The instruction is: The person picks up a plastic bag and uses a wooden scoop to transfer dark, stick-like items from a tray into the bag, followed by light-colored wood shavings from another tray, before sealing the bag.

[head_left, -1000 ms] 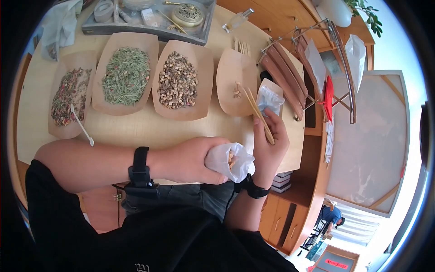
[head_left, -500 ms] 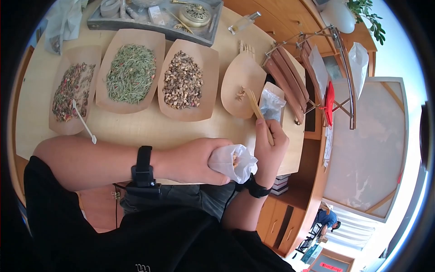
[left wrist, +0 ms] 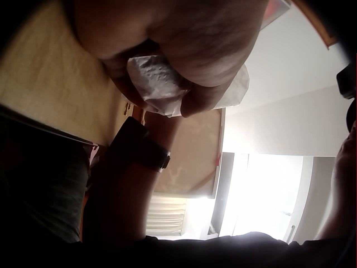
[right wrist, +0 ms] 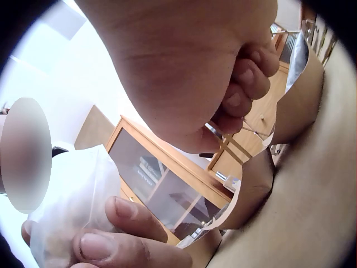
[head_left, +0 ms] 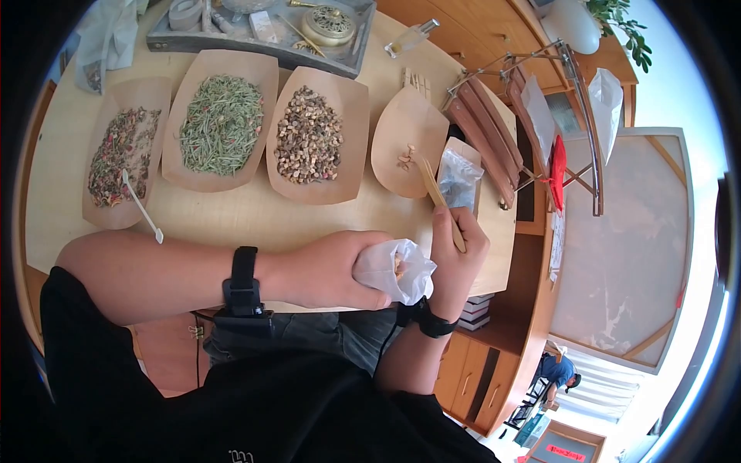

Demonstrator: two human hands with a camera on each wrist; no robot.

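Observation:
My left hand (head_left: 332, 266) grips a small white bag (head_left: 382, 270) by its sides, mouth up, with tan pieces inside. In the left wrist view the bag (left wrist: 156, 84) is wrapped by the fingers. My right hand (head_left: 459, 251) pinches bamboo tweezers (head_left: 432, 185) between thumb and fingers. The tweezer tips reach over the rightmost paper tray (head_left: 394, 127), beside several small tan pieces (head_left: 406, 157) in it. From the right wrist, the two tweezer arms (right wrist: 237, 149) show beyond the curled fingers.
Left of that tray stand paper trays of brown chopped bits (head_left: 309, 135), green needle-like herb (head_left: 222, 123) and mixed petals (head_left: 116, 158) with a white scoop (head_left: 143, 208). A small box with a plastic packet (head_left: 461, 177) lies near my right hand. Behind are a grey tray (head_left: 270, 46), glass bottle (head_left: 411, 38) and wooden rack (head_left: 486, 131).
The tweezers' arms, spread apart a second ago, now look close together near the tan pieces. My right fingers have curled in more. The left hand keeps the bag in nearly the same place.

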